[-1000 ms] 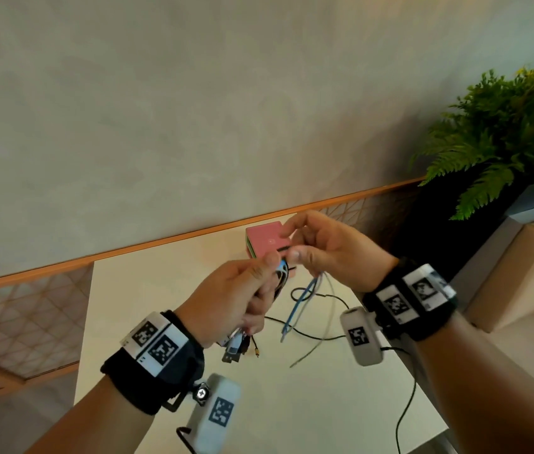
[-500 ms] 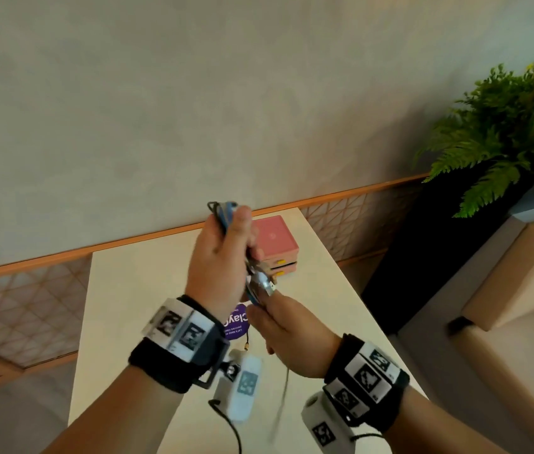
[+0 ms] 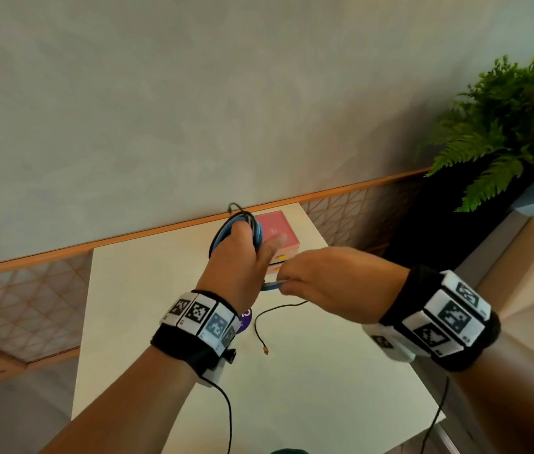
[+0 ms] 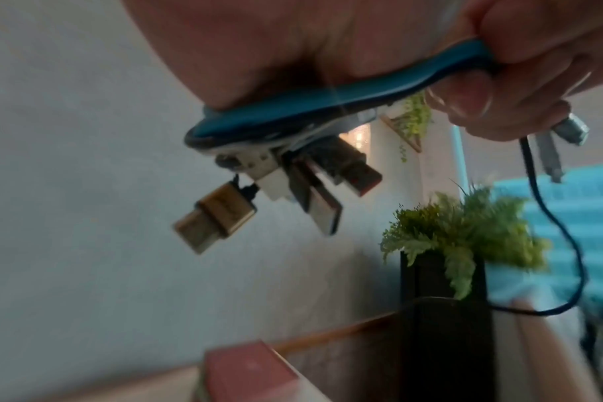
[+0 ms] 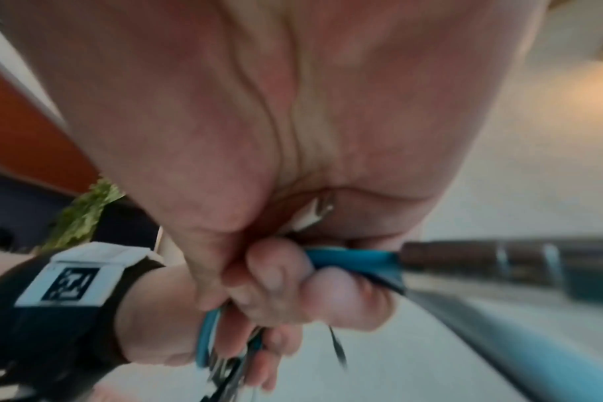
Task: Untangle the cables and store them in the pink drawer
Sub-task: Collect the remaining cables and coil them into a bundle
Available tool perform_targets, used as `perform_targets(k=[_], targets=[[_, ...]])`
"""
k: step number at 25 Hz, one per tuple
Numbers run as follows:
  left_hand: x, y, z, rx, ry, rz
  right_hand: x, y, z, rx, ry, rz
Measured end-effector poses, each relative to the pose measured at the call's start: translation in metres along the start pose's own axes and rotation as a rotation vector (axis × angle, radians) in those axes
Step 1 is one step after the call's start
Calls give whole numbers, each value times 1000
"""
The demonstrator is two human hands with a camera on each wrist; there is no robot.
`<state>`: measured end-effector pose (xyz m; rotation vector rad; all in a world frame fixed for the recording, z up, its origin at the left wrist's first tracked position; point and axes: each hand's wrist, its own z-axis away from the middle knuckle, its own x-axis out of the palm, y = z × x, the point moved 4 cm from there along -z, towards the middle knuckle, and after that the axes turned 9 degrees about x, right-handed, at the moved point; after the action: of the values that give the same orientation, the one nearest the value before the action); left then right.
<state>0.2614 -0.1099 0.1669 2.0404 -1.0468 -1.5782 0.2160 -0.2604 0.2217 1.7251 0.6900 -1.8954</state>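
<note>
Cables (image 3: 237, 226) sit coiled in the left hand (image 3: 237, 267), their loose blue end pinched just beside it by the right hand (image 3: 321, 283); coiling looks nearly done, while the pink drawer (image 3: 277, 232) beyond appears closed, storing not yet done.

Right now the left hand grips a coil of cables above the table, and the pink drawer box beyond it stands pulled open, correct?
Not quite. The left hand does grip the coil of cables above the table, but the pink drawer box is closed, as the head view shows.
</note>
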Motion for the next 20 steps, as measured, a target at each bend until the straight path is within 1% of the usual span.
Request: perform_targets(k=[1, 2, 3, 4, 5, 6, 7, 8, 9, 10, 11, 12, 13, 15, 17, 18, 20], targets=[[0, -8, -3, -125, 26, 111, -5, -4, 2, -59, 41, 41], [-2, -14, -5, -261, 107, 244, -5, -8, 3, -106, 48, 76], [-5, -21, -8, -378, 204, 349, -5, -12, 4, -133, 22, 70], [-9, -22, -10, -444, 265, 402, -3, -15, 5, -136, -9, 35], [-13, -19, -10, -438, 263, 367, -6, -17, 5, -125, -7, 0], [-14, -12, -8, -372, 223, 273, -10, -11, 3, -102, 31, -15], [-15, -3, -6, -275, 177, 176, -17, -4, 0, -53, 57, -58], [-14, 5, -3, -182, 117, 118, -21, 5, -5, 6, 45, -110], [-11, 12, 2, -105, 31, 112, -24, 14, -8, 53, 29, -160], [-7, 15, 8, -44, -65, 158, -25, 23, -13, 84, 34, -193], [-3, 19, 14, -13, -168, 255, -26, 32, -16, 106, 52, -226], [-2, 21, 19, -33, -254, 380, -22, 42, -19, 128, 66, -270], [-2, 22, 22, -85, -315, 503, -19, 48, -23, 152, 86, -329], [-7, 26, 26, -165, -373, 732, -9, 55, -29, 217, 142, -494], [-10, 29, 28, -210, -374, 923, 5, 51, -31, 246, 203, -695], [-12, 30, 28, -223, -366, 984, 12, 44, -30, 222, 227, -801], [-13, 30, 27, -224, -361, 1036, 24, 31, -28, 199, 248, -974]])
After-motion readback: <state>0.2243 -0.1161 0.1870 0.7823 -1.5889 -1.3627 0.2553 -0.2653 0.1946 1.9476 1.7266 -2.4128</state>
